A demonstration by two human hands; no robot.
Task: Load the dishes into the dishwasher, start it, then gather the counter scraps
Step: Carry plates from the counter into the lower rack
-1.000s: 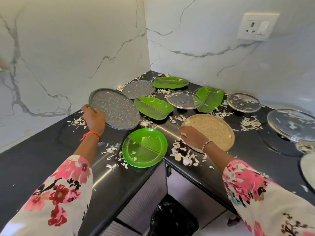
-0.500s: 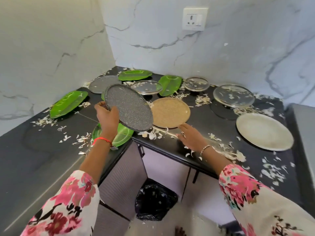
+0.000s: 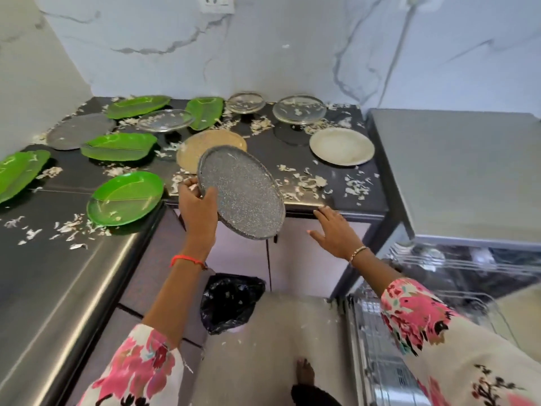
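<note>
Left hand (image 3: 198,207) holds speckled plate (image 3: 244,194), dishwasher rack (image 3: 377,344) blurred, perhaps loaded

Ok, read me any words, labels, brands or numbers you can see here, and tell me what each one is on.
None can be read. The wall socket at the top edge is cut off and shows no lettering. The held grey speckled plate and the dishwasher carry no visible print.
</note>
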